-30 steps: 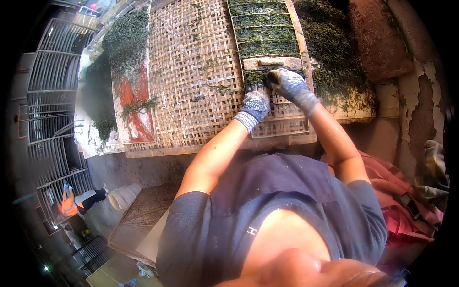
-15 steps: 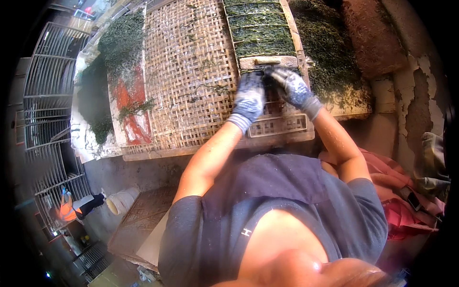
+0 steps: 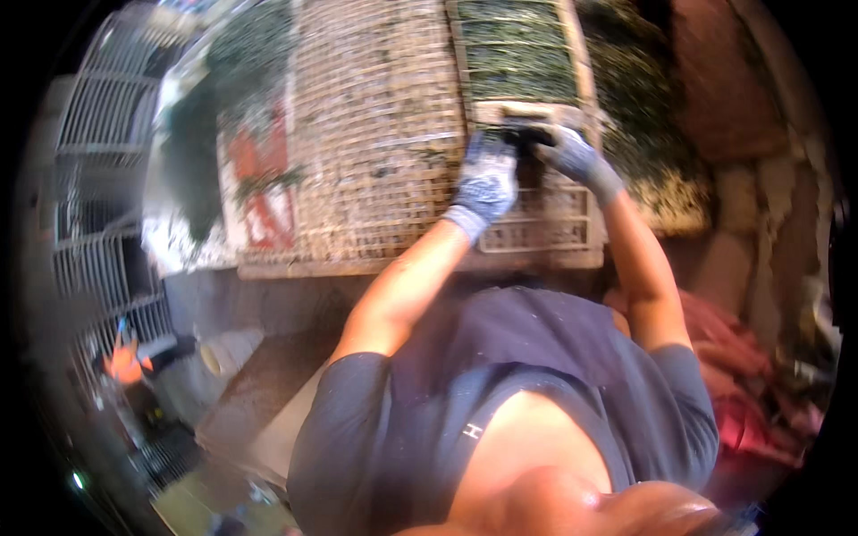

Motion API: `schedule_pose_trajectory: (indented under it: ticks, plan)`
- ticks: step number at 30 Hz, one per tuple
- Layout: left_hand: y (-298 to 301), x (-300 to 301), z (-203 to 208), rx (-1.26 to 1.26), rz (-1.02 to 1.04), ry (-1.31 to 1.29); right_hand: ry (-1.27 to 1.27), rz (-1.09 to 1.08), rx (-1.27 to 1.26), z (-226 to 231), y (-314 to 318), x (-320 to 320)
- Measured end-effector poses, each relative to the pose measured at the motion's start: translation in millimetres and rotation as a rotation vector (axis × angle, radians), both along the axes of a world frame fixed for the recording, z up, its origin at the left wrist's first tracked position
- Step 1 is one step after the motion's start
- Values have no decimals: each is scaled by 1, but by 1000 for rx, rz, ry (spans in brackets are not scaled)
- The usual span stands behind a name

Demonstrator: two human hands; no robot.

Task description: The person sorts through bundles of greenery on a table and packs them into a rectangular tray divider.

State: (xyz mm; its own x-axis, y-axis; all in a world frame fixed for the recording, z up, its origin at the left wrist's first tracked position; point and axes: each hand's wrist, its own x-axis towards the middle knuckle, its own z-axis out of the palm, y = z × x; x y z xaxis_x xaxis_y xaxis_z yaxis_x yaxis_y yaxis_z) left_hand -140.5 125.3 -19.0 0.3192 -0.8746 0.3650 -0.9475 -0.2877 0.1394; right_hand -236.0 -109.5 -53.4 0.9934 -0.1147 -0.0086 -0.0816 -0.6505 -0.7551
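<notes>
My left hand [image 3: 488, 177], in a grey-and-white patterned glove, lies at the left side of a narrow slatted frame [image 3: 586, 80]. Opposite it, my gloved right hand [image 3: 574, 155] reaches in from the right. Something dark shows between the two hands; it may be dark glove fingertips or a held thing, blur hides which. Just beyond the fingers a pale block [image 3: 490, 113] with a raised middle piece lies across the frame. Green shredded plant matter [image 3: 518, 55] fills the frame's compartments farther up. The frame's near end shows a pale grid [image 3: 547, 239].
A woven bamboo mat [image 3: 375, 116] lies left of the frame. Farther left are dark green plant matter [image 3: 189, 170] and a red-and-white patch [image 3: 259, 170]. More green matter [image 3: 639, 116] heaps at right. Metal racks [image 3: 107, 125] and a person in orange [image 3: 127, 364] appear at far left.
The whole view has shifted and blurred, with the table now farther right and slightly higher. My right hand sits a little farther from my left, and the dark area between them shows more.
</notes>
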Motion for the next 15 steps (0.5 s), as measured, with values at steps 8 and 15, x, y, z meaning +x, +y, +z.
schedule_pose_trajectory:
  ticks: [8, 15]
  plan:
    - [119, 39, 32, -54, 165, -49, -213, -173, 76, 99, 66, 18]
    - [308, 215, 23, 35, 1074, 36, -253, -247, -468, 73, 30, 49]
